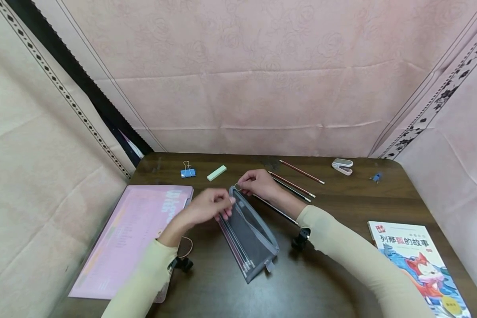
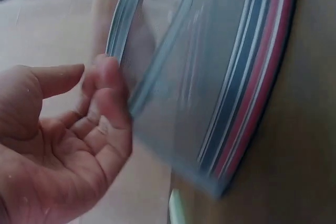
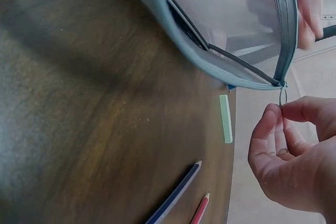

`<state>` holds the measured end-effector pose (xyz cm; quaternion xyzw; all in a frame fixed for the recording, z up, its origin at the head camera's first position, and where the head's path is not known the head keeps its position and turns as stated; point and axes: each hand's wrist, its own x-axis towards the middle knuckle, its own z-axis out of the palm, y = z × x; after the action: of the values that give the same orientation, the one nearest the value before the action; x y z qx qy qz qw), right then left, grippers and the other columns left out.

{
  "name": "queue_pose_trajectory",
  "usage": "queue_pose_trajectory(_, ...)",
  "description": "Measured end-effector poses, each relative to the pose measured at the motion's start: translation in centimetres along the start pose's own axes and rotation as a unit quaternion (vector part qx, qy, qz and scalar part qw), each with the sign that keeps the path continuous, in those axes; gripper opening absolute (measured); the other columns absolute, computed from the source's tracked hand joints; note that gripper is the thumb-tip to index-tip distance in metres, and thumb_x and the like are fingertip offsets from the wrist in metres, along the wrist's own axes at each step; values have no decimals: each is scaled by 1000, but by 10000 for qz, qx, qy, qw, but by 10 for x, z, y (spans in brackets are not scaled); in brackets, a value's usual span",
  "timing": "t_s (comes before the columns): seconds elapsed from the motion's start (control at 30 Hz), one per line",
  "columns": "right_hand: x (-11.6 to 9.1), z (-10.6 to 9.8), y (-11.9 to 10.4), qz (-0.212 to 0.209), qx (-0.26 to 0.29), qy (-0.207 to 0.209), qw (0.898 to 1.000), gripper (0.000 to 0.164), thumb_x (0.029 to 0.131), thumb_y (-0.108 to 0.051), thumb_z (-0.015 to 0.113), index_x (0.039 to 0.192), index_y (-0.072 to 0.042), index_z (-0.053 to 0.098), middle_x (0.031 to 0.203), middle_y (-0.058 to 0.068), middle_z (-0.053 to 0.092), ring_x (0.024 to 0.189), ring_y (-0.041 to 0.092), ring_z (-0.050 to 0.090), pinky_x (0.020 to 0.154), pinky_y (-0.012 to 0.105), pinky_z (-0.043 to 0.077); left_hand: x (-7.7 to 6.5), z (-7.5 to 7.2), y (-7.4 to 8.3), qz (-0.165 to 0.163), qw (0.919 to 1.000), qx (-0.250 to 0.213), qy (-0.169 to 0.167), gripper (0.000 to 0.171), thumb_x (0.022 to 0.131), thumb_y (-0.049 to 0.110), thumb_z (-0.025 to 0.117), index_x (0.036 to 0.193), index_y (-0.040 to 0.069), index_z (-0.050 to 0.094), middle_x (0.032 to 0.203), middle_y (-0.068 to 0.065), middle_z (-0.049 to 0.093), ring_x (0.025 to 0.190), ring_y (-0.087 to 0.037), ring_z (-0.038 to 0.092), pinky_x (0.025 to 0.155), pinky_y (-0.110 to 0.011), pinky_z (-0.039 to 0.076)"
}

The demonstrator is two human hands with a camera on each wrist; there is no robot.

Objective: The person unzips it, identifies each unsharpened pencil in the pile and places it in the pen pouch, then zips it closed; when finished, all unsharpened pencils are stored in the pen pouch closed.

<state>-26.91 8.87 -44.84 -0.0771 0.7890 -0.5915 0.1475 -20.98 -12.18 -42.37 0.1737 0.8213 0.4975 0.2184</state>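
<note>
A grey mesh pencil pouch (image 1: 248, 240) with its zipper side gaping lies between the two hands, tilted lengthwise away from me. Through the mesh show dark and red pencils (image 2: 257, 72) along one side. My right hand (image 1: 260, 183) pinches the small ring of the zipper pull (image 3: 283, 95) between thumb and fingertips at the pouch's far end. The left hand (image 1: 210, 205) is at the pouch's left side near that end. Its bent fingers (image 2: 113, 106) are right at the zipper edge, and the thumb stands apart from them.
Beyond the hands lie a blue binder clip (image 1: 188, 172), a pale green eraser-like stick (image 1: 216, 172), several loose pencils (image 1: 302, 172), a white stapler (image 1: 342, 166) and a small blue item (image 1: 376, 177). A pink folder (image 1: 131, 238) is at left, an illustrated book (image 1: 421, 265) at right.
</note>
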Motion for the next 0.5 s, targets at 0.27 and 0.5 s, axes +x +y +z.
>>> queue_pose_trajectory(0.27,-1,-2,-3,124,-18,19,9999,11,86,-13,70,91,-4,71,75,8,69,70,23,67,78,49,59,41,-46,-22,263,9983,518,-62,38,89,38,67,122,20,60,118,-2,64,106,-22,61,90,-37,54)
queue_pose_trajectory(0.5,-4,-3,-6,210,68,31,9998,13,87,-14,69,93,-2,72,75,8,69,69,21,67,74,45,60,60,-48,-32,85,9961,357,-806,28,89,37,68,109,19,69,108,-1,69,100,-19,64,90,-35,56)
